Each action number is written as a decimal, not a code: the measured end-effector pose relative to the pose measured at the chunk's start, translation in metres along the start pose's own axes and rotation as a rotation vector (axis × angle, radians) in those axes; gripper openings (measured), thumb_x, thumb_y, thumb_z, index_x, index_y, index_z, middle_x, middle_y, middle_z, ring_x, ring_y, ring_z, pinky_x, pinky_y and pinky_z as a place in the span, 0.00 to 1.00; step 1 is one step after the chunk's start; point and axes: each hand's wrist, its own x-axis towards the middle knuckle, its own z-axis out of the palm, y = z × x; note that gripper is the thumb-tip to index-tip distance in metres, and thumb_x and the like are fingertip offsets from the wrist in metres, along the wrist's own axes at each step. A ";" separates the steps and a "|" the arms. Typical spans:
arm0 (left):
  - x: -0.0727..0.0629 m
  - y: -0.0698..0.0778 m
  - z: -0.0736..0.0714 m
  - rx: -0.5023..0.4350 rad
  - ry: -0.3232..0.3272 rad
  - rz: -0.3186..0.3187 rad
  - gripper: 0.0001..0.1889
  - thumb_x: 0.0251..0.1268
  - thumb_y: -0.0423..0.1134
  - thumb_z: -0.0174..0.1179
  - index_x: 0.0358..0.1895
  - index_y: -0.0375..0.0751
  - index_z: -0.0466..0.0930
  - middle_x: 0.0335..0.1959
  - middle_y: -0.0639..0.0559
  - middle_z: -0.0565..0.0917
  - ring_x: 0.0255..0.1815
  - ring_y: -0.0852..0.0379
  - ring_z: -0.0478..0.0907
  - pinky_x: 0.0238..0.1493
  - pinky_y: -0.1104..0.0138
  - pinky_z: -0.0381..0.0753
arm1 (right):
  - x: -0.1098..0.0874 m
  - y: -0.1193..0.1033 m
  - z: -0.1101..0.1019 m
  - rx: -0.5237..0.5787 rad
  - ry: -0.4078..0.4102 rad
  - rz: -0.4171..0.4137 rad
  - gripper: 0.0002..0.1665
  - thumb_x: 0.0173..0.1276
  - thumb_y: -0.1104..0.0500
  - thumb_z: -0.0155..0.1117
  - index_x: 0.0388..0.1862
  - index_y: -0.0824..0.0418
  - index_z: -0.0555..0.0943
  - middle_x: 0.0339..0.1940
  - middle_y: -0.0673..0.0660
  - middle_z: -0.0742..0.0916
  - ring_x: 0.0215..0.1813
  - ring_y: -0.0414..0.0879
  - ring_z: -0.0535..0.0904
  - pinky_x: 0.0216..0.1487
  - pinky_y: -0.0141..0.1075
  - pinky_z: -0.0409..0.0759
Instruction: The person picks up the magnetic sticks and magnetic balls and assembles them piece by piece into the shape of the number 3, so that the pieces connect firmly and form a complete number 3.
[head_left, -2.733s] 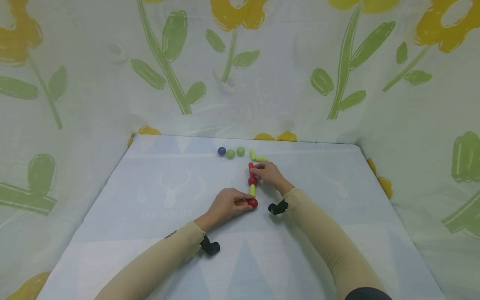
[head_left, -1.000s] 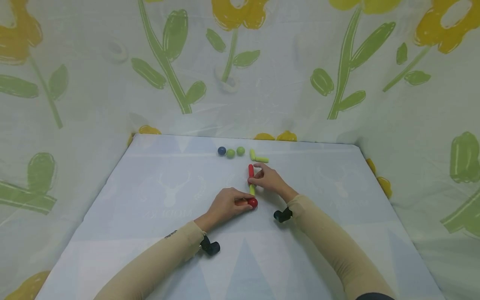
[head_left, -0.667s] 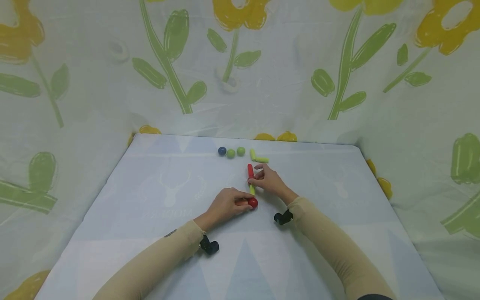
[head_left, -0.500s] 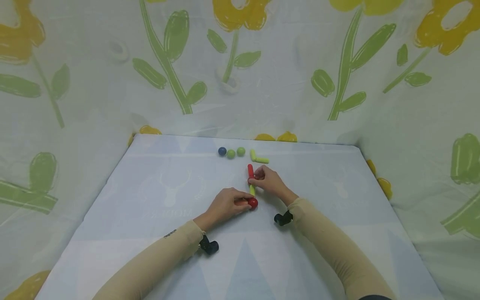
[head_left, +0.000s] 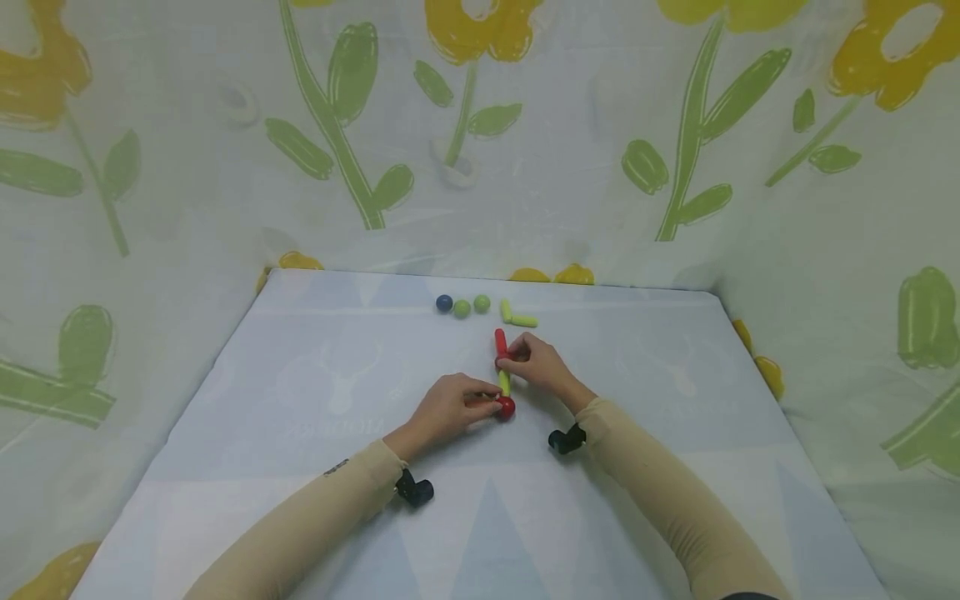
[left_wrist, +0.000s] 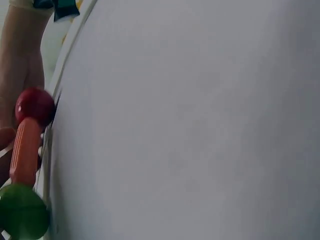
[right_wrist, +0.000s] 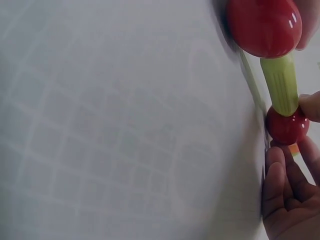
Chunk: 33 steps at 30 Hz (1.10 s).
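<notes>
A chain of toy balls and rods lies on the table. My left hand (head_left: 450, 408) holds its near red ball (head_left: 506, 407) between thumb and fingers. In the left wrist view, an orange rod (left_wrist: 26, 152) runs from a red ball to a green ball (left_wrist: 24, 212); the left hand hides both in the head view. A yellow-green rod (head_left: 505, 383) leads from the near red ball to a farther red ball (right_wrist: 264, 25), which my right hand (head_left: 542, 363) pinches. From that ball a red rod (head_left: 500, 340) points away.
Beyond the chain lie a blue ball (head_left: 444, 303), two green balls (head_left: 462, 308) and two yellow-green rods (head_left: 523, 321). The white patterned table (head_left: 315, 433) ends at its back edge near a flower-print curtain (head_left: 555, 167).
My right hand has come down from the red rod to the farther red ball, and its fingers have drawn in. My left fingers have shifted slightly; the orange rod no longer shows between them.
</notes>
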 end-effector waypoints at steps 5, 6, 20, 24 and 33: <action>0.006 -0.012 -0.011 -0.051 0.073 -0.153 0.17 0.68 0.56 0.65 0.54 0.55 0.88 0.50 0.62 0.88 0.56 0.56 0.80 0.62 0.55 0.76 | 0.000 0.003 -0.001 0.006 -0.003 -0.015 0.21 0.67 0.47 0.72 0.49 0.58 0.77 0.43 0.55 0.83 0.44 0.50 0.76 0.45 0.37 0.78; 0.008 -0.015 -0.013 -0.050 0.091 -0.167 0.17 0.68 0.55 0.65 0.54 0.54 0.88 0.51 0.61 0.88 0.57 0.55 0.80 0.63 0.54 0.75 | 0.000 0.003 -0.001 0.005 -0.004 -0.015 0.21 0.68 0.46 0.72 0.49 0.57 0.77 0.43 0.55 0.83 0.44 0.50 0.76 0.44 0.37 0.78; 0.062 -0.049 -0.051 0.219 0.264 -0.198 0.20 0.67 0.46 0.68 0.58 0.41 0.83 0.56 0.46 0.85 0.62 0.45 0.75 0.67 0.51 0.71 | 0.001 0.005 0.003 0.024 0.011 -0.006 0.20 0.68 0.47 0.72 0.49 0.55 0.77 0.42 0.54 0.82 0.43 0.50 0.76 0.44 0.37 0.78; 0.084 -0.052 -0.061 0.278 0.287 -0.185 0.22 0.65 0.45 0.71 0.58 0.39 0.82 0.56 0.45 0.84 0.62 0.45 0.75 0.65 0.49 0.71 | 0.002 0.004 0.003 0.036 0.009 0.001 0.20 0.67 0.47 0.72 0.49 0.54 0.77 0.42 0.54 0.83 0.44 0.50 0.76 0.45 0.37 0.78; 0.117 -0.052 -0.061 0.359 0.237 -0.168 0.24 0.66 0.47 0.69 0.62 0.43 0.80 0.62 0.46 0.81 0.67 0.45 0.71 0.69 0.47 0.66 | 0.003 0.006 0.004 0.044 0.011 0.008 0.19 0.67 0.47 0.73 0.48 0.54 0.77 0.41 0.53 0.83 0.43 0.49 0.77 0.44 0.36 0.78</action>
